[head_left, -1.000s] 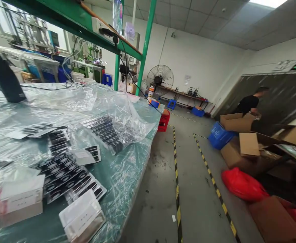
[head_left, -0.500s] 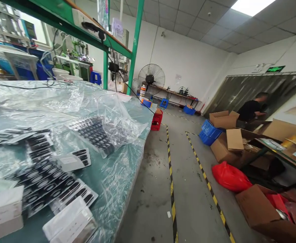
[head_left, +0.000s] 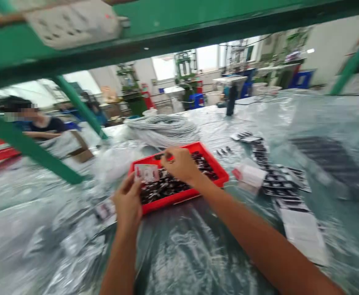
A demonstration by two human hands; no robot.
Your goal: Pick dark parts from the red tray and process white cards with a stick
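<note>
A red plastic tray [head_left: 218,166] filled with small dark shiny parts [head_left: 164,188] sits on the plastic-covered table. At its left edge, my left hand [head_left: 128,198] grips a small clear-and-white card [head_left: 148,173] with reddish marks between thumb and fingers. My right hand [head_left: 179,164] is over the tray with its fingertips pinched together, close to the card. Blur hides whatever may be in that pinch. Left of my left hand lies another, similar card [head_left: 105,209].
Black-and-white strips of packs [head_left: 278,182] and a small white-and-red packet [head_left: 250,174] lie right of the tray. Behind it is a coil of pale tubing [head_left: 167,127]. A green shelf beam [head_left: 198,20] crosses overhead. Another person [head_left: 44,123] sits at far left.
My view has swung left from the aisle and boxes to the table. Both my hands and the red tray, out of sight before, are now in view.
</note>
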